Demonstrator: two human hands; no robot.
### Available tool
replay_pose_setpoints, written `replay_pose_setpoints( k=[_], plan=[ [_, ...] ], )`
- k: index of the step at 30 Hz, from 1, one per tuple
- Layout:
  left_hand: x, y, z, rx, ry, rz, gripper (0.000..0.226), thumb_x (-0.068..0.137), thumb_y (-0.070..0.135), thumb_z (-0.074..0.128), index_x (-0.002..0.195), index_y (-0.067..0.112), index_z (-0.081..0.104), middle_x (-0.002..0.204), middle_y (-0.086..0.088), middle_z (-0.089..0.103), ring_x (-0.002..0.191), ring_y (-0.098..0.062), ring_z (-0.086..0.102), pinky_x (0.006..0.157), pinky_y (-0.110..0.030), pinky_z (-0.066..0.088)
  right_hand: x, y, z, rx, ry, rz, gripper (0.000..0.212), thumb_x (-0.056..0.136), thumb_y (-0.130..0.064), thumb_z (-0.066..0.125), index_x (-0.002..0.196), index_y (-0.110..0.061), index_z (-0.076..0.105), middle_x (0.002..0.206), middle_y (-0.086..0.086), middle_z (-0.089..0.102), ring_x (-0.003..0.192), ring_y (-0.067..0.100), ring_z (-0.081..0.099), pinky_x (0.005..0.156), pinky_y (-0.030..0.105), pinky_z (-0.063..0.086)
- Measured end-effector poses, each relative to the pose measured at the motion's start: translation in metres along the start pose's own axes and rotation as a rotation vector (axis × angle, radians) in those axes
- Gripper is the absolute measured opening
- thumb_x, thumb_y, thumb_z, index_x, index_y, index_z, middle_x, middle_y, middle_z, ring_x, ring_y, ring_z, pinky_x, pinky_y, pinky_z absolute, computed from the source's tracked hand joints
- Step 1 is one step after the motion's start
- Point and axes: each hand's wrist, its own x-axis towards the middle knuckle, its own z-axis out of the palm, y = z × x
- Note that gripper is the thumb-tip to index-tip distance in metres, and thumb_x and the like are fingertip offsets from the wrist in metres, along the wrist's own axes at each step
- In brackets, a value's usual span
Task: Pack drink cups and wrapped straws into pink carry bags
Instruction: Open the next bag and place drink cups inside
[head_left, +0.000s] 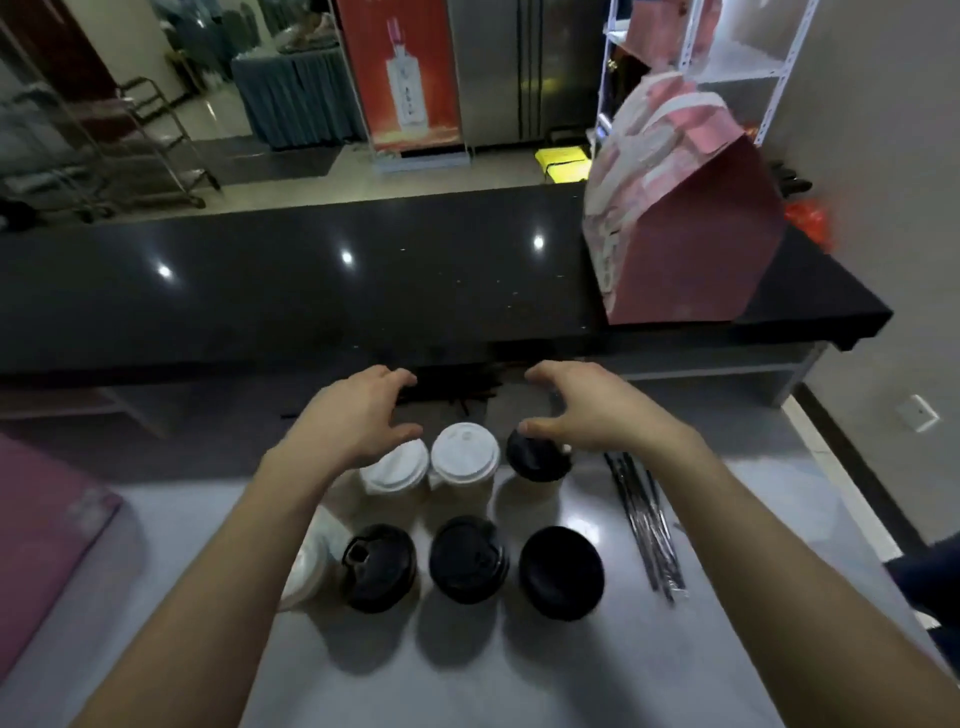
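Both hands, left hand (358, 415) and right hand (582, 408), fingers apart, empty, hover over lidded cups (465, 457); filled pink bag (680, 228) parked at 1 o'clock, likely finished.

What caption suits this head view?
Both hands hover open above lidded cups, pink bag waiting behind.

Two bare forearms in shot, no sleeves showing anywhere up to the frame edge. Left hand (358, 415) and right hand (587, 405) carry no gloves, rings, watch or wristband.
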Motion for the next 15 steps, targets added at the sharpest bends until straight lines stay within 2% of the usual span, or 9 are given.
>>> replay_pose_setpoints(
  k=[6,8,12,15],
  plan=[
    [-0.058,-0.123,0.028,0.007,-0.045,-0.093,0.064,0.098,0.056,0.070,0.154,0.033,0.049,0.149,0.002,0.058,0.129,-0.027,0.062,0.102,-0.045,0.054,0.031,-0.117,0.067,-0.040,-0.050,-0.057,0.078,0.092,-0.055,0.079,0.158,-0.024,0.050,0.152,0.002,0.062,0.137,0.025,0.059,0.109,0.043,0.052],
    [-0.078,-0.168,0.030,-0.009,-0.032,-0.107,0.068,0.099,0.056,0.070,0.158,0.032,0.046,0.154,0.002,0.056,0.132,-0.027,0.062,0.104,-0.045,0.054,0.039,-0.162,0.091,-0.041,-0.040,-0.064,0.077,0.092,-0.053,0.079,0.157,-0.024,0.051,0.154,0.001,0.061,0.137,0.025,0.060,0.110,0.042,0.051],
    [-0.120,-0.265,0.025,0.005,0.040,-0.066,0.068,0.101,0.056,0.068,0.160,0.032,0.044,0.157,0.004,0.055,0.136,-0.027,0.060,0.106,-0.044,0.053,0.050,-0.253,0.140,-0.033,0.004,-0.035,0.069,0.090,-0.052,0.080,0.150,-0.027,0.058,0.144,0.002,0.066,0.129,0.024,0.062,0.104,0.041,0.053],
    [-0.151,-0.327,0.011,0.017,0.069,-0.027,0.065,0.102,0.054,0.067,0.159,0.031,0.046,0.153,0.002,0.057,0.136,-0.028,0.060,0.106,-0.046,0.053,0.054,-0.320,0.169,-0.040,-0.011,-0.015,0.072,0.093,-0.056,0.076,0.155,-0.028,0.053,0.151,0.000,0.062,0.136,0.023,0.059,0.107,0.039,0.051]
  ],
)
